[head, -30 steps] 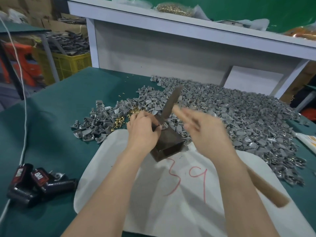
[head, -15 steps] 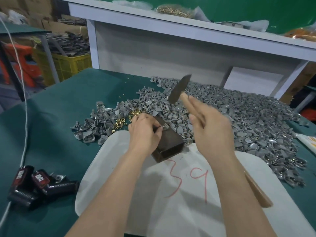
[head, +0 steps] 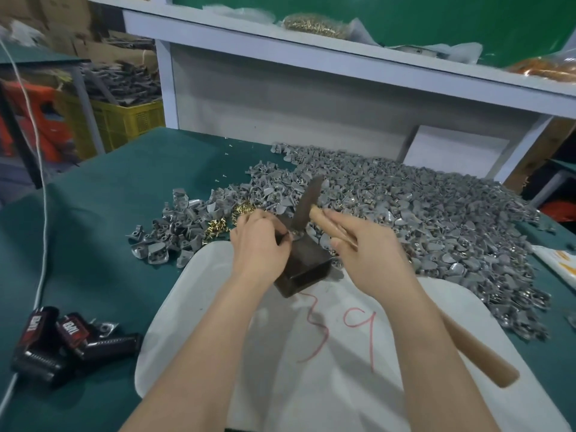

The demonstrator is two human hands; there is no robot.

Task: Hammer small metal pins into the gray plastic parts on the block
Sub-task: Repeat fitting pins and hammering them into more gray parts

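**Pin-hammering bench: hands, tool, stock**

- Block [head: 307, 269]: dark, stands on the far edge of a white sheet [head: 311, 385] marked "39" in red.
- Left hand [head: 258, 247]: fingertips pinch a gray part [head: 294, 236] on the block's top.
- Right hand [head: 367, 257]: grasps the hammer [head: 307, 204] by its wooden handle, close under the head. The dark head is tilted, with its lower end at the block's top beside the left fingertips.
- Parts heap [head: 436, 219]: loose gray pieces, spread far and right of the block.
- Brass pins [head: 216, 226]: small cluster left of the block, among the gray pieces.
- Green table [head: 99, 219]: carries everything listed here.
- Black-and-red cases [head: 62, 338]: near left on the table.
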